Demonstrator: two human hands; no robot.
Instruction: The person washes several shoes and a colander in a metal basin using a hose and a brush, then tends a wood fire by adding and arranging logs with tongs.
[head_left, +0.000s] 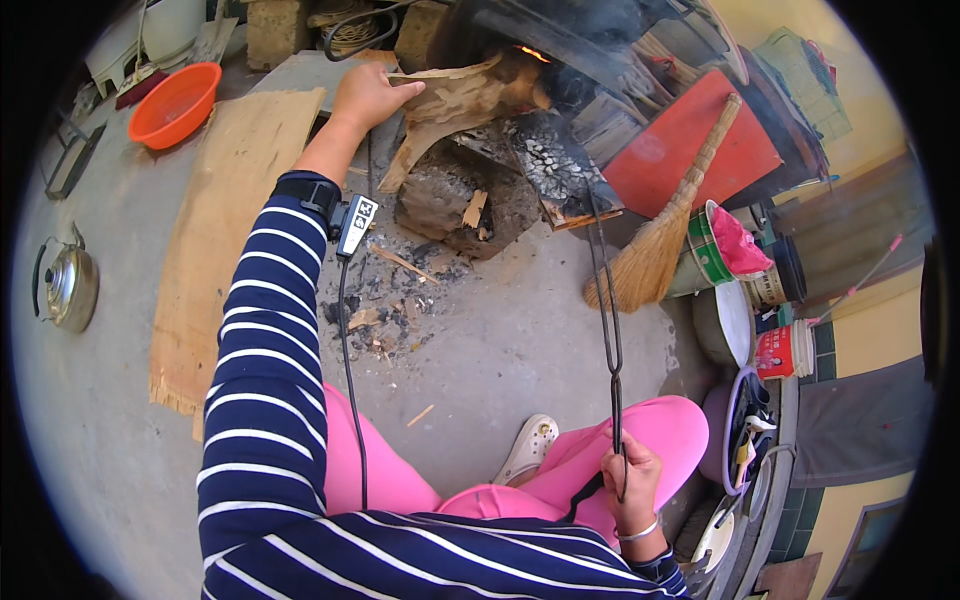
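Note:
My left hand (373, 96) reaches out over the hearth and pinches the edge of a torn, scorched piece of thin wood (450, 105). Its far end lies against the smoky fire opening, where a strip of flame (532, 53) glows. In my right hand (634, 476), near my knee, are the handles of long iron fire tongs (613, 330). The tongs point away from me, their tips near a charred board (555, 161). That board leans over a sooty block (465, 199) with wood chips on top. Smoke blurs the fire opening.
Ash and charcoal bits (390, 315) litter the concrete floor. A plywood sheet (225, 247) lies left, near a metal kettle (71, 281) and an orange basin (176, 105). At right are a straw broom (667, 225), a red board (694, 146) and several buckets (784, 351).

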